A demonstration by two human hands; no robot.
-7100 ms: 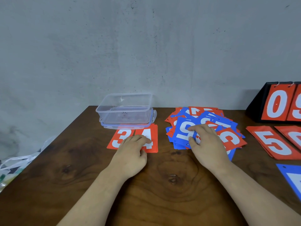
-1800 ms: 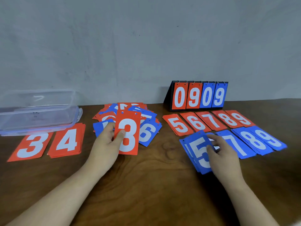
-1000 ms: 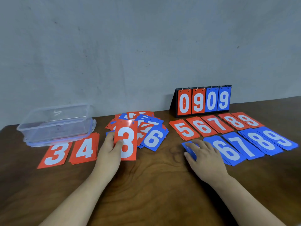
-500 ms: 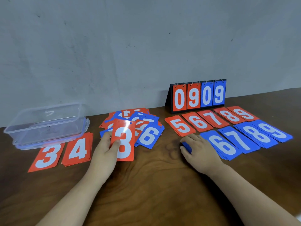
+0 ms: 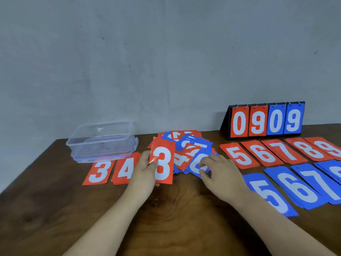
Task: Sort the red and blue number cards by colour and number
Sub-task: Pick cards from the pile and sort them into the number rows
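Left hand [image 5: 145, 172]: thumb and fingers grip a red 3 card [image 5: 163, 163], raised just left of the mixed pile [image 5: 188, 145].
Right hand [image 5: 221, 174]: curled fingertips on a blue card [image 5: 198, 164] at the pile's near edge, apparently pinching it; motion blur obscures the grip.
Sorted: red 3 stack [image 5: 98, 171] and red 4 stack [image 5: 125, 169] lie before the plastic box [image 5: 101, 141].
Right side: red row [image 5: 265, 154] and blue row [image 5: 295, 189] lie below the scoreboard [image 5: 265, 121].

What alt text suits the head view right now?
The left hand holds a red 3 card while the right hand touches a blue card on the mixed pile. A red 3 stack and red 4 stack lie left of it, a sorted red row and blue row right of it.
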